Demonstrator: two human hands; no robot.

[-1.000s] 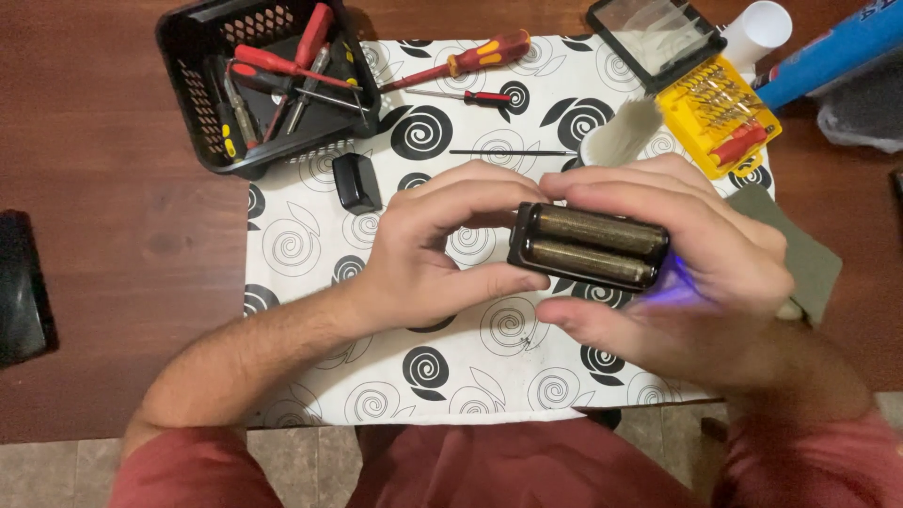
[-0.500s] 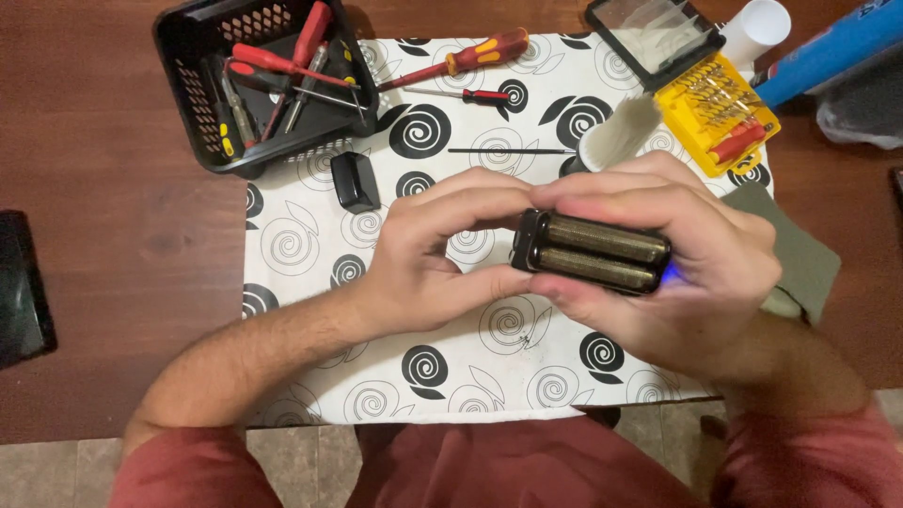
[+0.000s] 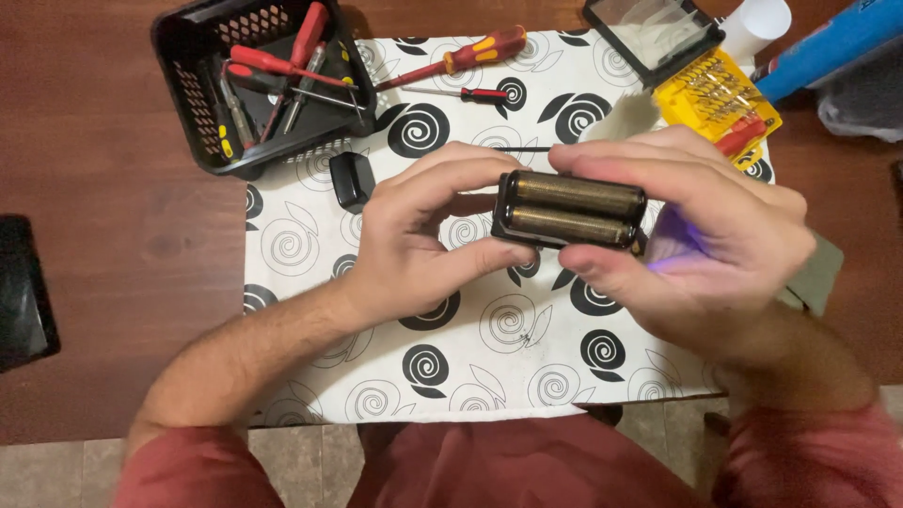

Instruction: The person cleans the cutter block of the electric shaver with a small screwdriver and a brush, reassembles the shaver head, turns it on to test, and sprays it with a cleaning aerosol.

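Observation:
I hold a black holder with two dark gold cylindrical cells (image 3: 571, 209) side by side, above a white mat with black spirals (image 3: 395, 376). My right hand (image 3: 701, 235) wraps it from the right, fingers over the top and thumb beneath; a purple glow shows against the palm. My left hand (image 3: 423, 235) pinches the holder's left end between thumb and fingers.
A black basket (image 3: 202, 113) of red-handled tools stands at the back left. Two red screwdrivers (image 3: 466, 55) and a small black block (image 3: 352, 179) lie on the mat. A yellow bit case (image 3: 715, 89), white cup (image 3: 757, 19) and blue tube (image 3: 828, 42) are back right. A dark object (image 3: 23, 292) lies far left.
Both hands have kept hold of the cell holder and shifted it slightly. My left fingers have closed more tightly on its left end.

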